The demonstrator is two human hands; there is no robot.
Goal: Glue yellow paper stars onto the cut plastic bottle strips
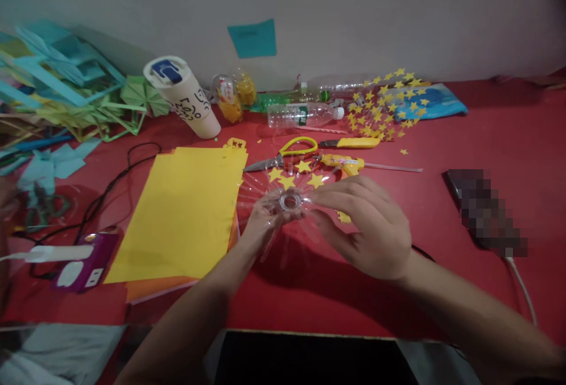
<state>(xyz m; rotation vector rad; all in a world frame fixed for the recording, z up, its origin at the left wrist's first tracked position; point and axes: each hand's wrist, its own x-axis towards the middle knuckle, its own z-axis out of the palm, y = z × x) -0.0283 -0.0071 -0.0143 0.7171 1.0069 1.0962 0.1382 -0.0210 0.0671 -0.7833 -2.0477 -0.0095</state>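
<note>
A clear plastic piece (290,192), a ring with thin strips fanning out all round, is held above the red table (265,302), just right of the yellow paper (177,214). The left hand (264,215), nearer the paper, has its fingers curled round the ring from below; the right hand (369,234), farther right of the paper, is half open at the ring's other side, and I cannot tell whether it pinches a strip. Yellow stars (286,182) sit among the far strips. It looks light and slick, the strips springy and easily creased, so the stiffer ring seems the safest grip.
</note>
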